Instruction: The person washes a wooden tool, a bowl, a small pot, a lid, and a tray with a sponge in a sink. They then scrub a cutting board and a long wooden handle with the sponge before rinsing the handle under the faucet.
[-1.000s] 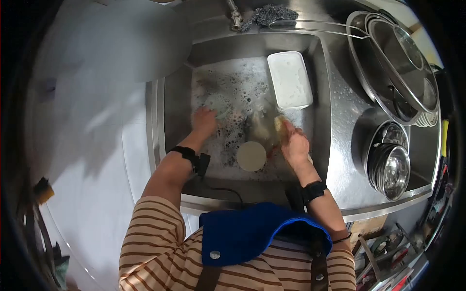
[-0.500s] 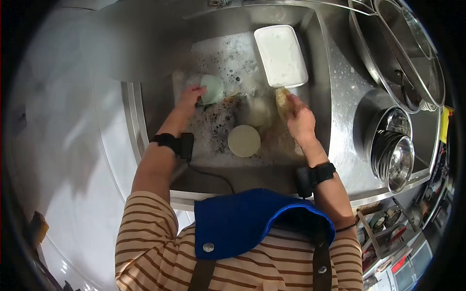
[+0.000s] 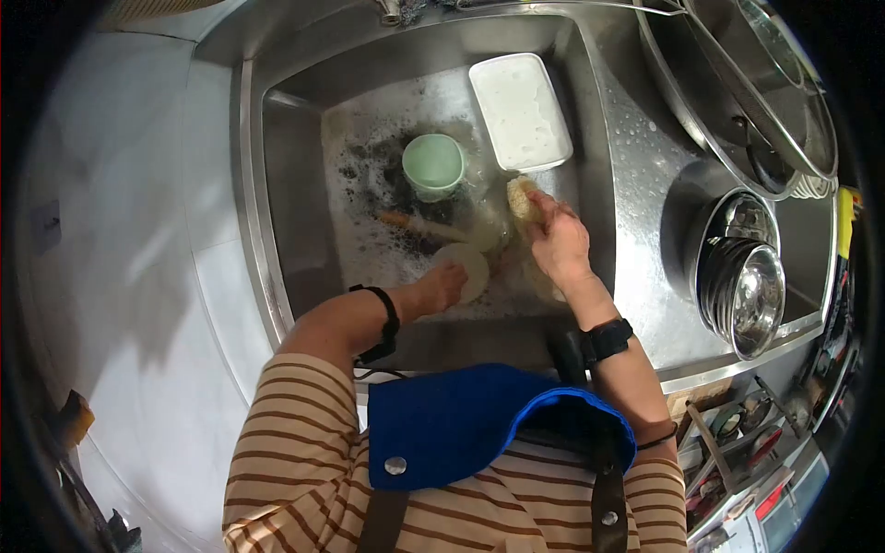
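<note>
In the soapy sink (image 3: 590, 212), my left hand (image 3: 442, 288) grips the left edge of a pale round dish (image 3: 473, 270), its fingers closed at the rim. My right hand (image 3: 560, 241) is wrapped round a yellowish scrubbing sponge (image 3: 523, 197), just below the white rectangular tub (image 3: 523, 111). A light green bowl (image 3: 433, 164) sits in the suds, apart from both hands. Between bowl and dish, an orange-brown handle (image 3: 395, 219) shows in the cloudy water; its other end is hidden.
Right of the sink, a stack of metal bowls (image 3: 758, 300) stands on the steel drainboard (image 3: 653, 276). Large metal strainers and pans (image 3: 719, 120) lean behind it. A faucet (image 3: 390, 11) is at the sink's far edge, and white tiles (image 3: 138, 230) lie to the left.
My left hand has let go of the green bowl and moved down and right to the round dish. The right hand still holds the sponge, slightly lower. The camera view has shifted a little.
</note>
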Tool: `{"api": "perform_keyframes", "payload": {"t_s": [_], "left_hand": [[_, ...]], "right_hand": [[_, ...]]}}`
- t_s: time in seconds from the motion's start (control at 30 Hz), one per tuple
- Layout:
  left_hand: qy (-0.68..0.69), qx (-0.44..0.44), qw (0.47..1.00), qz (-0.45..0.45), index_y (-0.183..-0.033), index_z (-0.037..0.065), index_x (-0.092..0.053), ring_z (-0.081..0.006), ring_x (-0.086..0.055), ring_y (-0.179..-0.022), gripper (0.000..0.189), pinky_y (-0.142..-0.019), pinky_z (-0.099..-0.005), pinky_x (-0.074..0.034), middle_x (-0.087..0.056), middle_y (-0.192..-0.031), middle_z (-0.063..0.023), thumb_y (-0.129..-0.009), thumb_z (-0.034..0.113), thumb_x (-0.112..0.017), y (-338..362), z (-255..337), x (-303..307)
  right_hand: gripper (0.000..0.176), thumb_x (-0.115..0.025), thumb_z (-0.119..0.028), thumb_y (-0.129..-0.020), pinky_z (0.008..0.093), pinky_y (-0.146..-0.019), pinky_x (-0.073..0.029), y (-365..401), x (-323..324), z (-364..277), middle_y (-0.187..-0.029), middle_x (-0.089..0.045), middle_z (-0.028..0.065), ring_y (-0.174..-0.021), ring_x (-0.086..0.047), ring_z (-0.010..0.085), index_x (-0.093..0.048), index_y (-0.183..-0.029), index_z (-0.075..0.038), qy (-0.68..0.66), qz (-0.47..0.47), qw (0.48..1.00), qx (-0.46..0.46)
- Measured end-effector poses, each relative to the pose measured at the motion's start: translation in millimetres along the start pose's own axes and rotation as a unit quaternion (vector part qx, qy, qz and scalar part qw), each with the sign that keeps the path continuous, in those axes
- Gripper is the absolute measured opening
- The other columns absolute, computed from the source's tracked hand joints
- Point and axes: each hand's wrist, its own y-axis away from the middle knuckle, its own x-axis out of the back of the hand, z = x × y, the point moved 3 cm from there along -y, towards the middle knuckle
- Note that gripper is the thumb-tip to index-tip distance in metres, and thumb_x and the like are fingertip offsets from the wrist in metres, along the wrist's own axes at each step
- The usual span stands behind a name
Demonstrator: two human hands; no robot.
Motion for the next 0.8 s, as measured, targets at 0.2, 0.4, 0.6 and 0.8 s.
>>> {"api": "perform_keyframes", "payload": {"t_s": [0.2, 0.4, 0.6, 0.8], "left_hand": [[0.068, 0.129, 0.986, -0.082, -0.084, 0.011, -0.066, -0.0292, -0.045, -0.098, 0.018, -0.087, -0.0437, -0.033, -0.053, -0.097, -0.0131, -0.075, 0.026, -0.062, -5.2, -9.4, -6.1], [0.456, 0.138, 0.878, -0.052, -0.093, 0.006, -0.062, -0.0346, -0.043, -0.098, 0.024, -0.091, -0.0459, -0.031, -0.051, -0.097, -0.0154, -0.078, 0.024, -0.061, -12.5, -43.6, 77.1], [0.374, 0.157, 0.912, 0.062, -0.11, 0.014, -0.056, -0.0367, -0.033, -0.117, 0.04, -0.101, -0.042, -0.025, -0.043, -0.116, -0.0197, -0.072, 0.022, -0.065, -17.8, -48.3, 74.3], [0.523, 0.179, 0.816, 0.169, -0.117, 0.012, -0.048, -0.0314, -0.035, -0.118, 0.057, -0.1, -0.0408, -0.028, -0.036, -0.126, -0.0161, -0.064, 0.012, -0.071, -31.9, -47.7, 56.3]], "right_hand": [[0.039, -0.058, -0.013, -0.075, 0.0419, -0.078, -0.045, -0.8, -9.5, 15.1, -0.096, -0.057, 0.0179, -0.089, -0.055, 0.0354, -0.052, -0.113, -0.014, -0.004, 0.041, 0.998, 0.057], [0.043, -0.06, -0.004, -0.073, 0.0344, -0.076, -0.047, -2.2, -12.9, -0.2, -0.099, -0.058, 0.0138, -0.086, -0.058, 0.0295, -0.054, -0.114, -0.012, -0.055, -0.023, 0.995, 0.085], [0.037, -0.054, -0.029, -0.079, 0.0394, -0.081, -0.045, -6.3, -91.0, 12.0, -0.1, -0.059, 0.0194, -0.094, -0.057, 0.0332, -0.055, -0.114, -0.014, 0.085, -0.295, 0.945, 0.116], [0.029, -0.051, -0.026, -0.082, 0.0385, -0.075, -0.047, -2.8, -182.8, 72.4, -0.097, -0.061, 0.0193, -0.089, -0.059, 0.0329, -0.063, -0.099, -0.006, -0.092, -0.278, 0.955, -0.042]]}}
